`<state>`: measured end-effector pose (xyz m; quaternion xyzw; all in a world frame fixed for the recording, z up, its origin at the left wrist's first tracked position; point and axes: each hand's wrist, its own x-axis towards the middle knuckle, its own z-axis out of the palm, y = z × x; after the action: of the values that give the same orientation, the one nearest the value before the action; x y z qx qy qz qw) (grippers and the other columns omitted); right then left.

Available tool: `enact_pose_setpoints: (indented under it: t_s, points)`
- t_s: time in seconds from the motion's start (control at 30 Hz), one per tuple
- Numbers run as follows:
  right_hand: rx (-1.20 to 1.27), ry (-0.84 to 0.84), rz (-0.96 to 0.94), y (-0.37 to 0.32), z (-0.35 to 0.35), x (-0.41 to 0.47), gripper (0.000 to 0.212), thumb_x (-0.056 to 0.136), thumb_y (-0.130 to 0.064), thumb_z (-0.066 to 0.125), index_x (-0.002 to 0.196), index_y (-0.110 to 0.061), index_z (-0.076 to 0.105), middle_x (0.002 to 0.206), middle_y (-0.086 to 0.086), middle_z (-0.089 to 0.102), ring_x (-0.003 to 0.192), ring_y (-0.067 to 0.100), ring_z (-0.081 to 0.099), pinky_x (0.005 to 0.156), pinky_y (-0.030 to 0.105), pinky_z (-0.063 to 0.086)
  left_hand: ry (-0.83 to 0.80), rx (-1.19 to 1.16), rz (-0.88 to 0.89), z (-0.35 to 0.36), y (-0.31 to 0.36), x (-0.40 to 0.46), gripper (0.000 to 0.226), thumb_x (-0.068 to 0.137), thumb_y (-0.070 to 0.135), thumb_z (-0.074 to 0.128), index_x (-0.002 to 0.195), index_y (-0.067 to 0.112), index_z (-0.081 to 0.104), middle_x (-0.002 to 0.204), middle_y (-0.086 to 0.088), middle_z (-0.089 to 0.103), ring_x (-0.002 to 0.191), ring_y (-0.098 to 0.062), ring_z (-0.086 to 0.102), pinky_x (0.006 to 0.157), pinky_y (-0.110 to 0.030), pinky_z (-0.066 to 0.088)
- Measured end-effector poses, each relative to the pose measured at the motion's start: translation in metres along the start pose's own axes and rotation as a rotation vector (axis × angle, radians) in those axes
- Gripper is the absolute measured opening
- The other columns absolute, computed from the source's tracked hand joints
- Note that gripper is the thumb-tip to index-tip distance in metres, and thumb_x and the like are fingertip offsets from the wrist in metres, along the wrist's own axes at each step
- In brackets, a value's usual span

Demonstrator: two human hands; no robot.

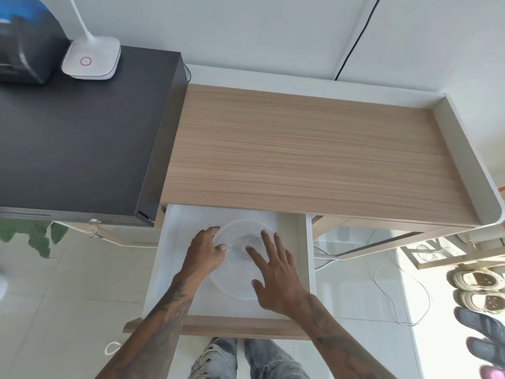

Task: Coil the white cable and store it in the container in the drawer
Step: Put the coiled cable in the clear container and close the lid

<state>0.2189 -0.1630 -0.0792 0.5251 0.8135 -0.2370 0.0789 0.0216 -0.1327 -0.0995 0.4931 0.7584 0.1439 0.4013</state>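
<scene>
The drawer [240,328] under the wooden desk stands pulled out, white inside. In it sits a round clear plastic container [235,272] with its lid on. My left hand [203,251] grips the container's left rim, thumb on top of the lid. My right hand [276,280] lies flat on the lid with its fingers spread apart. Through the cloudy plastic I cannot tell whether the white cable is inside. A small white loop [112,348] lies on the floor at the lower left.
The wooden desktop [314,154] has a raised white rim at the back and right. A black cabinet [76,143] to the left carries a white lamp base [91,60]. Thin white cords [393,296] and several shoes [478,283] lie on the floor at right.
</scene>
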Motion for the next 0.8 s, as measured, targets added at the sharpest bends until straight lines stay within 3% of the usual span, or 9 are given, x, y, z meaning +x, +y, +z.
enact_pose_setpoints:
  t_s: [0.07, 0.13, 0.5, 0.67, 0.73, 0.8]
  points:
    - [-0.03, -0.11, -0.051, 0.005, 0.006, -0.013, 0.104, 0.081, -0.059, 0.062, 0.156, -0.032, -0.005, 0.155, 0.008, -0.04, 0.142, 0.034, -0.037, 0.117, 0.06, 0.002, 0.002, 0.005, -0.004, 0.0, 0.001, -0.001, 0.045, 0.089, 0.014, 0.066, 0.133, 0.016, 0.058, 0.119, -0.01, 0.066, 0.111, -0.03, 0.062, 0.089, -0.031, 0.049]
    - [-0.077, -0.151, -0.054, 0.005, 0.007, -0.014, 0.12, 0.072, -0.07, 0.065, 0.155, -0.032, -0.013, 0.152, 0.01, -0.044, 0.138, 0.035, -0.042, 0.116, 0.061, 0.0, 0.002, -0.001, -0.003, 0.001, 0.001, -0.003, 0.045, 0.09, 0.014, 0.066, 0.134, 0.015, 0.057, 0.12, -0.01, 0.066, 0.111, -0.03, 0.062, 0.09, -0.033, 0.05]
    - [-0.218, 0.01, -0.043, 0.001, 0.036, -0.012, 0.104, 0.081, -0.063, 0.06, 0.156, -0.029, -0.005, 0.155, 0.019, -0.034, 0.142, 0.045, -0.03, 0.113, 0.063, 0.02, -0.003, -0.006, 0.008, 0.002, -0.001, -0.001, 0.044, 0.091, 0.013, 0.064, 0.134, 0.013, 0.058, 0.122, -0.012, 0.067, 0.113, -0.031, 0.062, 0.092, -0.032, 0.048]
    - [-0.176, 0.028, -0.029, 0.004, 0.034, -0.011, 0.104, 0.079, -0.065, 0.062, 0.156, -0.033, -0.001, 0.157, 0.014, -0.033, 0.144, 0.04, -0.029, 0.116, 0.058, 0.019, -0.009, 0.06, -0.033, 0.008, 0.002, -0.007, 0.056, 0.1, 0.023, 0.053, 0.152, 0.015, 0.035, 0.142, -0.018, 0.05, 0.13, -0.034, 0.05, 0.104, -0.041, 0.043]
    - [-0.17, 0.027, -0.018, 0.005, 0.034, -0.012, 0.106, 0.078, -0.066, 0.061, 0.155, -0.036, -0.003, 0.157, 0.011, -0.035, 0.144, 0.036, -0.031, 0.118, 0.056, 0.016, 0.062, 0.083, -0.032, 0.014, 0.003, -0.026, 0.059, 0.101, 0.027, 0.05, 0.155, 0.014, 0.028, 0.149, -0.016, 0.041, 0.136, -0.033, 0.043, 0.105, -0.041, 0.043]
    - [-0.151, 0.039, -0.015, 0.005, 0.035, -0.013, 0.106, 0.078, -0.067, 0.061, 0.155, -0.038, -0.006, 0.158, 0.009, -0.035, 0.145, 0.033, -0.031, 0.118, 0.054, 0.016, 0.202, 0.158, 0.07, 0.018, -0.004, -0.057, 0.057, 0.097, 0.026, 0.058, 0.149, 0.014, 0.038, 0.148, -0.014, 0.041, 0.133, -0.032, 0.045, 0.1, -0.044, 0.049]
